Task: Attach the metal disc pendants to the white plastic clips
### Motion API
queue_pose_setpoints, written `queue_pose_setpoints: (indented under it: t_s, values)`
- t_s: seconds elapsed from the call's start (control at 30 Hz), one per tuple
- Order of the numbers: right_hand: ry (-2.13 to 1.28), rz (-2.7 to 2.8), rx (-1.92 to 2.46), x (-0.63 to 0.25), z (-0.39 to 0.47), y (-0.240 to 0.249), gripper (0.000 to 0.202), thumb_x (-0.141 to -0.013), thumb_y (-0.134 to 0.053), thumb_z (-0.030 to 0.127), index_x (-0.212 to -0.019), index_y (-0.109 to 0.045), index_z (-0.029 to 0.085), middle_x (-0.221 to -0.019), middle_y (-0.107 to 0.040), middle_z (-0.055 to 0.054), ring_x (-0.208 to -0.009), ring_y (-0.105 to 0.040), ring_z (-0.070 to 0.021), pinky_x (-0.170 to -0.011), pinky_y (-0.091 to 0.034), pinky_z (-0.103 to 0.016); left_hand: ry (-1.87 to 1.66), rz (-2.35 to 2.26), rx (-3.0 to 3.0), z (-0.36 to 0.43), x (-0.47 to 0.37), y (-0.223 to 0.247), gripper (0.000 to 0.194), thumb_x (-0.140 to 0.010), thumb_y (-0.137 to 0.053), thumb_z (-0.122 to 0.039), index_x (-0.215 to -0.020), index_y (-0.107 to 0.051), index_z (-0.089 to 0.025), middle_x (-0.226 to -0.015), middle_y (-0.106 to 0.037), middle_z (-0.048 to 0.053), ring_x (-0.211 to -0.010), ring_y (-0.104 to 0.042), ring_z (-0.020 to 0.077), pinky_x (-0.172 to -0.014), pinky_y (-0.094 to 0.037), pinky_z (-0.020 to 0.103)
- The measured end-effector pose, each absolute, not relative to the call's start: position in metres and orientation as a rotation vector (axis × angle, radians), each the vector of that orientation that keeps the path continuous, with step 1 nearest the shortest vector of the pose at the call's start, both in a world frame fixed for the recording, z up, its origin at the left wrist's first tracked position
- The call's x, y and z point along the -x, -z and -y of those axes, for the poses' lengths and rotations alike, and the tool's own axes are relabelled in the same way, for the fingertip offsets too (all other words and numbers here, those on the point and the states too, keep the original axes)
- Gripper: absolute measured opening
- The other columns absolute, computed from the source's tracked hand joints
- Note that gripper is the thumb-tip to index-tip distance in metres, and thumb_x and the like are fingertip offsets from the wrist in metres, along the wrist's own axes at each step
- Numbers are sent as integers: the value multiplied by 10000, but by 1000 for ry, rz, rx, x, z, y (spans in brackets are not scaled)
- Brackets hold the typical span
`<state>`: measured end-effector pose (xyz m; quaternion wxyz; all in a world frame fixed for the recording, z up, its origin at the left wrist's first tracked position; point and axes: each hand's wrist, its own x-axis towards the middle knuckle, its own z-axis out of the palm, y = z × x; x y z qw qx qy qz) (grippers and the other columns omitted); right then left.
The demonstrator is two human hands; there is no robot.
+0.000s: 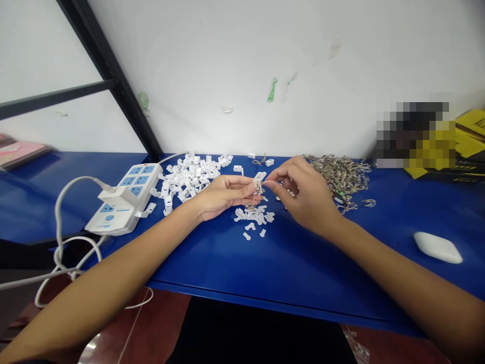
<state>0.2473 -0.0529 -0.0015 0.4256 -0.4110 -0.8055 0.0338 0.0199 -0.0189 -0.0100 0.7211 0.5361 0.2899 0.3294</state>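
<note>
Head view: on the blue desk (212, 263), a rounded white case (437, 247) sits off to the right, probably kept out of the working space. Small flat white pieces (255, 215) lie just below the hands, presumably for short reaches. The left hand (223, 194) has its grip closed, thumb against fingers, around a white plastic housing (259, 177), seemingly to steady it. The right hand (303, 189) meets its right edge with thumb and forefinger nearly together; whether that grip pinches anything, I cannot tell. Beyond, loose white housings (189, 174) and metal clips (337, 174) are heaped apart, likely to stay sorted. The power strip (129, 194) bears a blue mark and the yellow boxes (472, 129) dark print, neither legible.
</note>
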Motion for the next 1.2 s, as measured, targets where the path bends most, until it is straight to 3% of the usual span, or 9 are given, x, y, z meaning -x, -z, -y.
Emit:
queue_pose_setpoints:
  t_s: [0.17,0.37,0.6,0.8,1.0,1.2]
  values:
    - [111,2018,828,-237,58,9,61,-1002,-604,207,-979,-661,210,-911,-610,-54,-759,-567,-164,-650,-458,-318,-695,-644,-1194,21,-21,11,303,-858,-838,-316,-1096,-791,-135,-971,-801,98,-956,-766,186,-997,-576,368]
    - [7,2079,737,-243,59,6,137,-967,-633,143,-1065,-697,214,-932,-627,-51,-730,-566,-139,-595,-471,-285,-713,-643,-1152,21,-21,10,249,-852,-842,-289,-1045,-800,-137,-955,-802,81,-917,-768,166,-973,-581,344]
    - [-44,2076,779,-244,62,2,112,-967,-653,185,-1043,-732,207,-903,-620,-44,-644,-521,-112,-576,-465,-282,-666,-660,-1197,21,-20,6,295,-827,-862,-279,-1078,-804,-135,-932,-798,84,-896,-768,173,-952,-581,350]
    - [-115,2104,964,-262,55,-9,144,-985,-635,302,-925,-744,228,-725,-625,-6,-609,-524,-131,-607,-442,-309,-701,-689,-1209,19,-19,8,300,-820,-867,-302,-1062,-800,-138,-1003,-797,102,-911,-771,185,-976,-578,380]
    - [-281,2342,1250,-294,29,-1,188,-920,-710,425,-906,-768,247,-813,-708,-24,-699,-570,-176,-664,-434,-340,-703,-666,-1241,16,-16,10,299,-831,-859,-313,-1069,-793,-144,-1015,-790,88,-929,-765,173,-969,-584,360]
    - [-347,2433,1206,-293,23,8,182,-927,-697,404,-887,-769,242,-796,-664,-37,-741,-555,-193,-707,-433,-355,-695,-685,-1243,18,-17,7,311,-824,-864,-312,-1066,-792,-131,-976,-792,91,-924,-769,180,-974,-580,366]
